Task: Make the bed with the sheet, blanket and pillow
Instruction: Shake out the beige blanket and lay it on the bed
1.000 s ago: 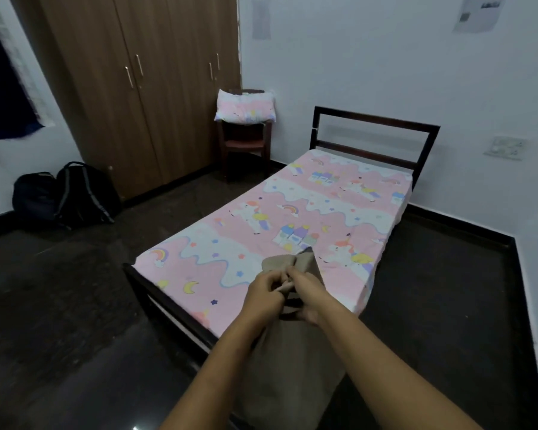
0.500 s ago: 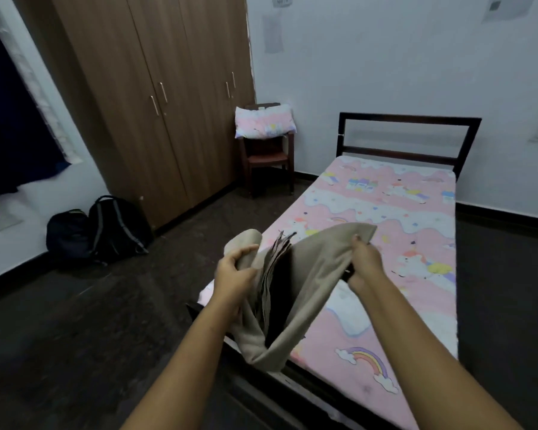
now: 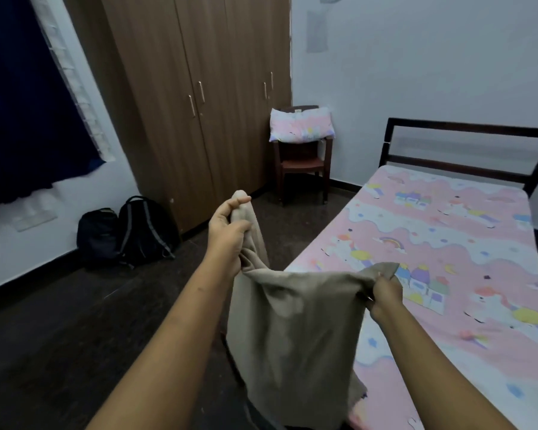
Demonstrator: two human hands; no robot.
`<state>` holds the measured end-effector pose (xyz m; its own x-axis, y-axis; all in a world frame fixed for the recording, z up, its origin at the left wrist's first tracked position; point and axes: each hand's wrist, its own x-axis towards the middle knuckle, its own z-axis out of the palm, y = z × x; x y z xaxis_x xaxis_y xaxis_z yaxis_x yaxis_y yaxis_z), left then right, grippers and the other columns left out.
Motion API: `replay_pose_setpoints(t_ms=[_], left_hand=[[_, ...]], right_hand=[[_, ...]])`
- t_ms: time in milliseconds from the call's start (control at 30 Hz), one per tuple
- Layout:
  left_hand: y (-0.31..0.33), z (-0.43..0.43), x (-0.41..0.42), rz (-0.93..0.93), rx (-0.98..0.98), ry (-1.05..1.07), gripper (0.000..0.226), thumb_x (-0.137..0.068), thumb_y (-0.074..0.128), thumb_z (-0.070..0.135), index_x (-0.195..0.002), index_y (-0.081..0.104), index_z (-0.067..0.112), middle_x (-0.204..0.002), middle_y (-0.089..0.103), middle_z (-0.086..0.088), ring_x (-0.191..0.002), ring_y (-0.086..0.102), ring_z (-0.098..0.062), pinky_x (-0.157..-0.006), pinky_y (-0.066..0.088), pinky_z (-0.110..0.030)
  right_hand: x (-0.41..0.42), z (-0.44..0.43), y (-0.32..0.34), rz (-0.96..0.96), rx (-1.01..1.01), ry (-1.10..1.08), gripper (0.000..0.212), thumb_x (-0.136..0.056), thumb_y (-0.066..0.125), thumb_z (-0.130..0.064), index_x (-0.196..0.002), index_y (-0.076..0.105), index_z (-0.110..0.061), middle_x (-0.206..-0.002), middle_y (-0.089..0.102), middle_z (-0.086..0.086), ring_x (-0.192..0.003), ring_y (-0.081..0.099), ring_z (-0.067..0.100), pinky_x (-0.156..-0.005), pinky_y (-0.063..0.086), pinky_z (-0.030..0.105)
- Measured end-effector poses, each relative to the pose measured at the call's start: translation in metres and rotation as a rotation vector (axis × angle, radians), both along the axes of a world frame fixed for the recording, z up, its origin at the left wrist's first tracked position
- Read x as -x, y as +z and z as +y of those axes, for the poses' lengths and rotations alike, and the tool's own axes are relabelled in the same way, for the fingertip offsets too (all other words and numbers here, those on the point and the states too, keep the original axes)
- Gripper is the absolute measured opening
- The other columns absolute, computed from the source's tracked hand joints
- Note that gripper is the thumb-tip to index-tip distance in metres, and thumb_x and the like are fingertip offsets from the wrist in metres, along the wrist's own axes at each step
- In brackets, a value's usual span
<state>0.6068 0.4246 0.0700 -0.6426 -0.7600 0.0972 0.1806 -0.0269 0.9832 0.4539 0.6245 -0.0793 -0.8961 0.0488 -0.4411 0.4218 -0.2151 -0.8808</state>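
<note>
A beige blanket (image 3: 292, 330) hangs in front of me over the bed's foot corner. My left hand (image 3: 227, 231) grips one bunched corner of it, raised up at the left. My right hand (image 3: 385, 296) pinches another corner lower down, above the mattress edge. Between the two hands the cloth is stretched into a sagging span, and the rest drops down out of view. The bed (image 3: 466, 144) is covered with a pink patterned sheet (image 3: 448, 243), smooth and flat. A matching pink pillow (image 3: 302, 125) rests on a brown chair (image 3: 302, 169) in the far corner.
A wooden wardrobe (image 3: 199, 88) stands along the left wall beyond the chair. Two dark backpacks (image 3: 128, 234) sit on the floor below a window with a dark curtain (image 3: 22, 103). Dark floor lies between me, the bags and the bed.
My hands have drawn apart, spreading the blanket out from a folded bundle. The left hand rose and the right hand dropped. My view has swung left, so the bed sits further right.
</note>
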Motion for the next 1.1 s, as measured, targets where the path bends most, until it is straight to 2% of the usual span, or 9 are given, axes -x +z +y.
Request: replay_pose_setpoints(t_ms=[200, 300, 433, 533, 667, 767, 933, 1000, 1100], left_hand=[[0.021, -0.051, 0.091, 0.057, 0.068, -0.203, 0.051, -0.078, 0.046, -0.02, -0.093, 0.066, 0.024, -0.117, 0.062, 0.007, -0.108, 0.055, -0.002, -0.078, 0.048, -0.012], [0.025, -0.064, 0.132, 0.086, 0.099, -0.318, 0.054, -0.077, 0.045, -0.022, -0.096, 0.066, 0.023, -0.124, 0.06, 0.001, -0.112, 0.054, -0.002, -0.076, 0.048, -0.009], [0.015, -0.076, 0.174, 0.028, 0.145, -0.446, 0.056, -0.076, 0.04, -0.024, -0.098, 0.066, 0.021, -0.128, 0.057, -0.004, -0.106, 0.056, 0.0, -0.072, 0.049, -0.009], [0.008, -0.074, 0.207, 0.041, 0.049, -0.536, 0.057, -0.075, 0.034, -0.027, -0.094, 0.065, 0.018, -0.121, 0.056, -0.005, -0.072, 0.065, 0.003, -0.056, 0.052, -0.017], [0.011, -0.075, 0.246, 0.094, -0.052, -0.55, 0.054, -0.075, 0.036, -0.027, -0.095, 0.063, 0.015, -0.098, 0.059, -0.002, -0.064, 0.059, 0.003, -0.054, 0.049, -0.013], [0.013, -0.086, 0.271, 0.139, -0.074, -0.638, 0.053, -0.076, 0.037, -0.026, -0.099, 0.063, 0.015, -0.098, 0.059, -0.003, -0.069, 0.058, -0.001, -0.057, 0.049, -0.012], [0.011, -0.134, 0.302, 0.181, -0.113, -0.838, 0.064, -0.075, 0.039, -0.026, -0.101, 0.066, 0.025, -0.097, 0.055, -0.009, -0.072, 0.05, -0.011, -0.059, 0.048, -0.012], [0.014, -0.162, 0.308, 0.197, -0.177, -0.934, 0.066, -0.075, 0.041, -0.026, -0.105, 0.066, 0.027, -0.108, 0.055, -0.012, -0.082, 0.053, -0.013, -0.062, 0.05, -0.012], [0.023, -0.18, 0.301, 0.192, -0.278, -1.144, 0.071, -0.074, 0.041, -0.026, -0.108, 0.065, 0.033, -0.114, 0.055, -0.01, -0.078, 0.054, -0.013, -0.061, 0.052, -0.016]], right_hand=[[0.08, -0.064, 0.009, 0.021, -0.292, -0.02, 0.041, -0.097, 0.044, -0.035, -0.137, 0.038, -0.023, -0.13, 0.05, 0.011, -0.11, 0.052, 0.036, -0.093, 0.049, 0.047], [0.095, -0.096, 0.039, 0.264, -0.479, 0.05, 0.073, -0.083, 0.065, -0.015, -0.143, 0.028, -0.033, -0.143, 0.037, 0.009, -0.124, 0.043, 0.036, -0.102, 0.042, 0.047], [0.095, -0.136, 0.089, 0.577, -0.105, 0.532, 0.069, -0.085, 0.064, 0.001, -0.141, 0.037, -0.028, -0.134, 0.048, -0.003, -0.129, 0.045, 0.013, -0.104, 0.043, 0.032], [0.101, -0.158, 0.109, 0.574, 0.059, 0.816, 0.079, -0.088, 0.062, -0.002, -0.149, 0.022, -0.033, -0.14, 0.048, -0.006, -0.124, 0.051, 0.004, -0.101, 0.046, 0.025], [0.112, -0.161, 0.091, 0.592, -0.276, 0.821, 0.082, -0.078, 0.076, -0.026, -0.145, 0.029, -0.035, -0.134, 0.05, -0.012, -0.121, 0.051, 0.004, -0.102, 0.046, 0.027], [0.115, -0.16, 0.059, 0.507, -0.576, 0.732, 0.062, -0.066, 0.08, -0.047, -0.118, 0.059, -0.021, -0.112, 0.065, -0.004, -0.1, 0.062, 0.011, -0.088, 0.053, 0.032], [0.113, -0.176, 0.041, 0.381, -0.819, 0.565, 0.038, -0.062, 0.081, -0.053, -0.087, 0.062, -0.032, -0.092, 0.065, -0.011, -0.092, 0.061, 0.012, -0.073, 0.047, 0.023], [0.109, -0.195, 0.045, 0.32, -0.871, 0.548, 0.065, -0.054, 0.077, -0.061, -0.113, 0.056, -0.043, -0.112, 0.064, -0.012, -0.106, 0.059, 0.013, -0.086, 0.049, 0.028], [0.103, -0.222, 0.048, 0.261, -0.877, 0.508, 0.12, -0.063, 0.082, -0.049, -0.148, -0.003, -0.047, -0.141, 0.047, -0.005, -0.125, 0.049, 0.019, -0.097, 0.043, 0.03]])
